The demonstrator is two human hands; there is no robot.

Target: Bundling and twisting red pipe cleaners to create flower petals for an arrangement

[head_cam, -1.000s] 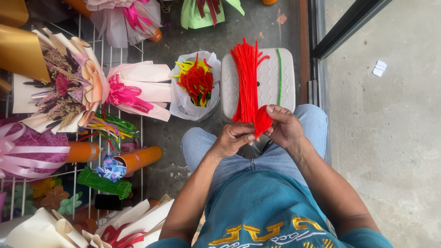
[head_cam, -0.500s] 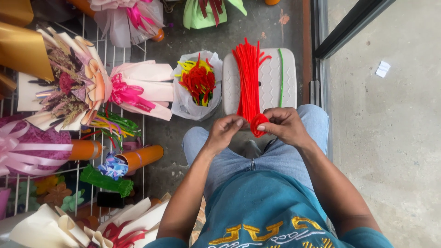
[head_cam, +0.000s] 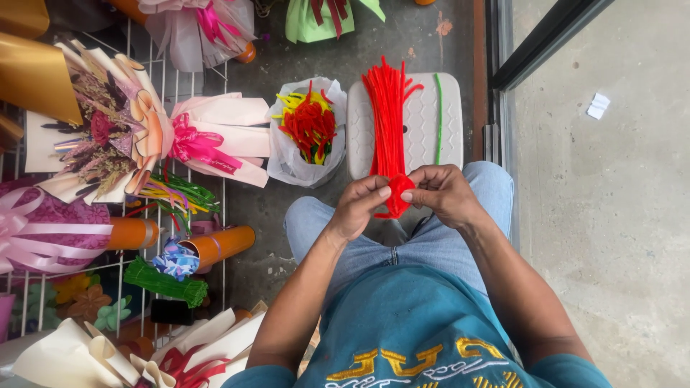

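Note:
My left hand [head_cam: 361, 206] and my right hand [head_cam: 443, 192] meet above my knees, fingertips touching. Between them they pinch the near end of a bundle of red fuzzy craft stems [head_cam: 388, 115], which is bent into a small red lump [head_cam: 394, 207]. The rest of the bundle fans out away from me over a white plastic stool [head_cam: 445, 136]. A single green stem [head_cam: 438, 118] lies on the stool to the right of the bundle.
A white bag with red, yellow and green stems [head_cam: 307, 129] stands left of the stool. Wrapped bouquets [head_cam: 144, 136] and orange tubes [head_cam: 219, 244] fill a wire rack on the left, with a green stem bundle [head_cam: 165, 282]. A door track [head_cam: 496, 108] runs along the right.
Both hands have come closer together at the bundle's near end. The red end is now folded into a tighter lump between the fingertips.

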